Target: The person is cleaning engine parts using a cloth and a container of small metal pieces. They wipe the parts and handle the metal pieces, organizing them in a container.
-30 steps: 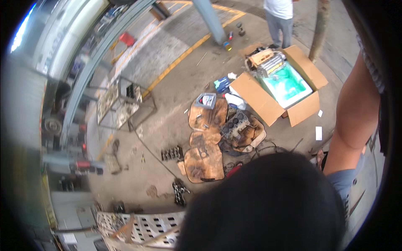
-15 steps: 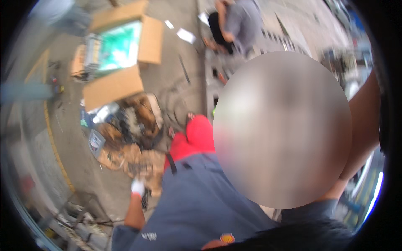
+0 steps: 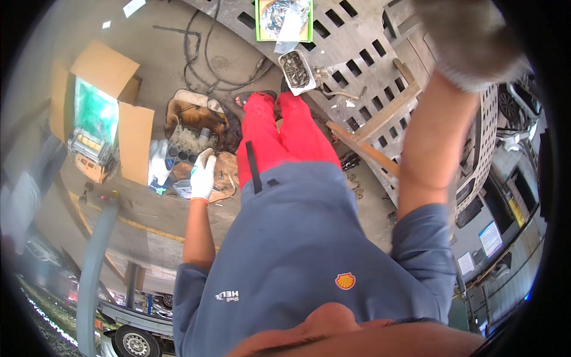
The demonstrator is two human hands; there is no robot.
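Observation:
My left hand point(image 3: 203, 174), in a white glove with an orange cuff, hangs low on the left with its fingers stretched forward. Nothing shows in it. Just ahead of its fingertips lies a metal engine part with round bores point(image 3: 191, 143), on a worn brown cardboard sheet point(image 3: 225, 169). A pale packet point(image 3: 159, 162) is on that sheet's left side. My right hand point(image 3: 473, 44), gloved too, is raised close at the upper right and smeared by motion, so its fingers cannot be made out.
An open cardboard box point(image 3: 134, 143) lined with green stands on the left. Ahead are a slotted metal plate point(image 3: 369, 77), a white tray of small metal parts point(image 3: 296, 71) and a green box point(image 3: 285, 21). A black hose point(image 3: 196, 50) curls across the floor; wooden bars point(image 3: 380, 119) lie right.
The view has swung and sharpened. My left hand has gone from beside my body to the engine part. My right arm remains raised; its hand was hidden behind a blurred patch before.

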